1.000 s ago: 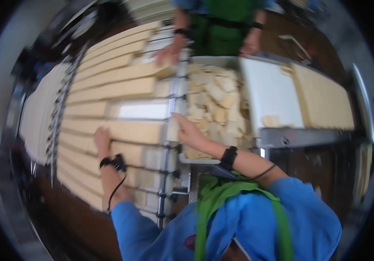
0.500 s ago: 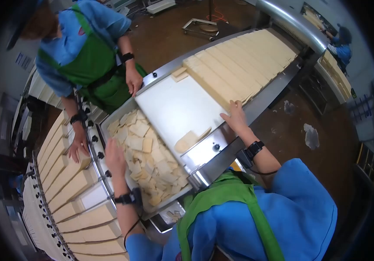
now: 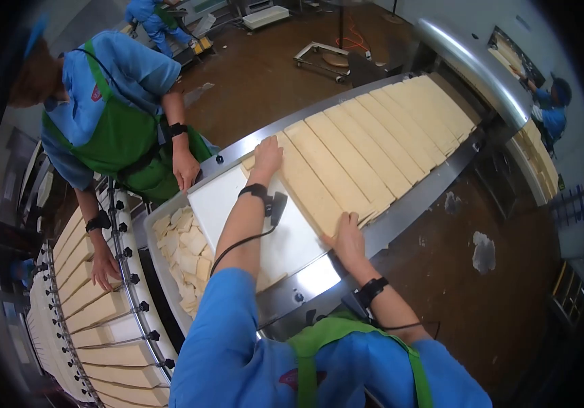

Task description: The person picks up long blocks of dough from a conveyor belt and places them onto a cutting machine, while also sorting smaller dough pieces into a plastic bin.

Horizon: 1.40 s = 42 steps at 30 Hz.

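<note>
My left hand (image 3: 268, 156) lies flat on the far end of the nearest long pale slab (image 3: 312, 180), at the far edge of the white table (image 3: 220, 197). At the slab's near end, my right hand (image 3: 346, 239) presses against it by the steel rim. More slabs (image 3: 387, 132) lie side by side behind it on the belt. Both wrists wear black bands with cables. I cannot see fingers closed around anything.
A bin of broken pale pieces (image 3: 183, 248) sits left of the white table. A co-worker in blue with a green apron (image 3: 112, 122) stands across, one hand on slabs on the slatted conveyor (image 3: 95, 306). Brown floor lies to the right.
My left hand left the bin of pieces and reached over the white table to the slab's far end. My right hand slid along the near edge to the first slab. The view turned right.
</note>
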Tool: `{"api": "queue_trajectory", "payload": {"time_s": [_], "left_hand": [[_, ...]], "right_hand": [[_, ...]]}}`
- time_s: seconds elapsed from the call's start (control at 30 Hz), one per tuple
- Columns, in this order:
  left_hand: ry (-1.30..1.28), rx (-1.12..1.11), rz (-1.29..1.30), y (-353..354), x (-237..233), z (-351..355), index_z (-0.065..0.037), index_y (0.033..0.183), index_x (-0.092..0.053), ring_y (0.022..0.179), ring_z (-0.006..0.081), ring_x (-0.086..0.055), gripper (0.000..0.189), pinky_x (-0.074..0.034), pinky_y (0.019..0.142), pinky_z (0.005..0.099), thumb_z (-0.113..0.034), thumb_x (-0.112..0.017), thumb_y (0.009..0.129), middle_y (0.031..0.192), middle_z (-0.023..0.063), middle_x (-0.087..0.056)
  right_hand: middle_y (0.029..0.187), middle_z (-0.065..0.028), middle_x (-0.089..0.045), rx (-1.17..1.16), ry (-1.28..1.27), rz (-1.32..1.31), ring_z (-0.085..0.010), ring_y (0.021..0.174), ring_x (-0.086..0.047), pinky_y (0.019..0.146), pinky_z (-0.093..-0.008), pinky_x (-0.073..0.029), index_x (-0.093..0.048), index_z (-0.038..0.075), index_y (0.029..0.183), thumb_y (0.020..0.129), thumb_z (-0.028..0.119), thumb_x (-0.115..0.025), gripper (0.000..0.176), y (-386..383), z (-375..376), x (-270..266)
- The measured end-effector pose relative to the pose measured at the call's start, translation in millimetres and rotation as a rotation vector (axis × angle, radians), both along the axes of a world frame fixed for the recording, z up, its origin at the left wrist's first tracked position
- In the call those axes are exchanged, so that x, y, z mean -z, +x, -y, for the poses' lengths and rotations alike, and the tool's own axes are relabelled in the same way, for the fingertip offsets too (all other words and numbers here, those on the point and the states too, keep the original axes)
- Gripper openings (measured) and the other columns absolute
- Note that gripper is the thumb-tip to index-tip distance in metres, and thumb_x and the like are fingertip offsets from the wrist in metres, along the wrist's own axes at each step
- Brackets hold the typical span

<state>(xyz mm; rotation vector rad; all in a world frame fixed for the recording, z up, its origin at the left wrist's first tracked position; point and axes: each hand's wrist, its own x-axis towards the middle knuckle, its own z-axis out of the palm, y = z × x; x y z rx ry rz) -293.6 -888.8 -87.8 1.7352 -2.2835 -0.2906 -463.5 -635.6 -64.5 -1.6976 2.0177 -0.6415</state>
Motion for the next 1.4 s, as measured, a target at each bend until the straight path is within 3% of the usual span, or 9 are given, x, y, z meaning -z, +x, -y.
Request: {"api": "queue_trajectory", "payload": {"time_s": [0.43, 0.63, 0.73, 0.83, 0.93, 1.0, 1.07, 1.13, 1.4], "left_hand": [[0.311, -0.274, 0.266, 49, -43, -35, -0.006, 0.109, -0.056, 0.111, 0.0256, -0.042, 0.051, -0.032, 0.092, 0.0431, -0.030, -0.060, 0.064, 0.115, 0.0113, -0.049], [0.238, -0.460, 0.141, 172, -53, -160, -0.002, 0.099, -0.057, 0.104, 0.0263, -0.047, 0.055, -0.038, 0.085, 0.0413, -0.038, -0.068, 0.059, 0.102, 0.0149, -0.054], [0.136, -0.560, -0.683, 209, 7, -216, -0.001, 0.094, -0.050, 0.092, 0.0232, -0.051, 0.053, -0.043, 0.078, 0.0355, -0.031, -0.075, 0.058, 0.093, 0.0120, -0.054], [-0.106, -0.657, -1.171, 234, 21, -263, -0.002, 0.094, -0.043, 0.082, 0.0185, -0.053, 0.051, -0.044, 0.072, 0.0288, -0.019, -0.077, 0.060, 0.086, 0.0079, -0.052], [-0.326, -0.750, -1.230, 295, 4, -317, -0.002, 0.099, -0.040, 0.080, 0.0151, -0.052, 0.052, -0.044, 0.070, 0.0266, -0.013, -0.077, 0.063, 0.088, 0.0074, -0.053], [-0.631, -0.816, -0.889, 343, -29, -359, -0.003, 0.100, -0.044, 0.074, 0.0135, -0.052, 0.042, -0.043, 0.066, 0.0251, -0.017, -0.071, 0.071, 0.084, 0.0082, -0.056], [-0.577, -1.151, -0.801, 378, -84, -402, 0.000, 0.097, -0.050, 0.070, 0.0137, -0.052, 0.030, -0.043, 0.065, 0.0263, -0.023, -0.062, 0.080, 0.077, 0.0066, -0.057], [-0.759, -1.147, -0.755, 451, -71, -435, 0.002, 0.089, -0.057, 0.065, 0.0142, -0.050, 0.031, -0.043, 0.064, 0.0286, -0.029, -0.053, 0.086, 0.069, 0.0060, -0.056], [-0.258, -1.236, -0.314, 624, -35, -501, 0.001, 0.088, -0.062, 0.084, 0.0328, -0.059, 0.039, -0.045, 0.075, 0.0372, -0.036, -0.049, 0.083, 0.090, 0.0199, -0.061]], "right_hand": [[0.099, -0.0220, -0.041, -0.244, -0.014, 0.012, -0.0390, 0.083, -0.052, 0.070, -0.0426, -0.047, -0.043, -0.004, 0.092, 0.060, 0.026, -0.074, 0.054, 13, -6, -7], [0.113, -0.0219, -0.039, -0.536, 0.025, -0.037, -0.0388, 0.098, -0.049, 0.083, -0.0425, -0.044, -0.036, -0.001, 0.117, 0.055, 0.030, -0.074, 0.079, 10, 28, 4], [0.116, -0.0213, -0.038, -0.533, 0.101, -0.107, -0.0388, 0.099, -0.049, 0.084, -0.0425, -0.044, -0.031, 0.001, 0.123, 0.052, 0.026, -0.075, 0.087, 38, 33, -2], [0.116, -0.0204, -0.038, -0.587, -0.004, -0.048, -0.0393, 0.101, -0.047, 0.086, -0.0427, -0.042, -0.030, 0.003, 0.125, 0.050, 0.019, -0.077, 0.090, 78, 27, -1], [0.117, -0.0201, -0.038, -0.704, -0.221, 0.007, -0.0369, 0.105, -0.043, 0.089, -0.0404, -0.040, -0.030, 0.003, 0.127, 0.052, 0.022, -0.077, 0.091, 141, 3, -6], [0.118, -0.0202, -0.037, -0.779, -0.227, 0.248, -0.0351, 0.108, -0.042, 0.091, -0.0385, -0.038, -0.028, 0.002, 0.129, 0.054, 0.023, -0.078, 0.092, 190, -19, -23], [0.118, -0.0207, -0.037, -0.807, -0.204, 0.474, -0.0331, 0.108, -0.041, 0.092, -0.0352, -0.037, -0.024, 0.001, 0.132, 0.061, 0.023, -0.075, 0.090, 240, -41, -36], [0.114, -0.0203, -0.041, -0.803, -0.268, 0.606, -0.0321, 0.105, -0.043, 0.089, -0.0345, -0.038, -0.025, 0.001, 0.132, 0.073, 0.018, -0.066, 0.074, 290, -58, -33], [0.098, -0.0167, -0.047, -0.862, -0.258, 0.654, -0.0262, 0.080, -0.049, 0.071, -0.0326, -0.041, -0.039, -0.001, 0.119, 0.081, 0.009, -0.050, 0.040, 438, -111, -69]]}}
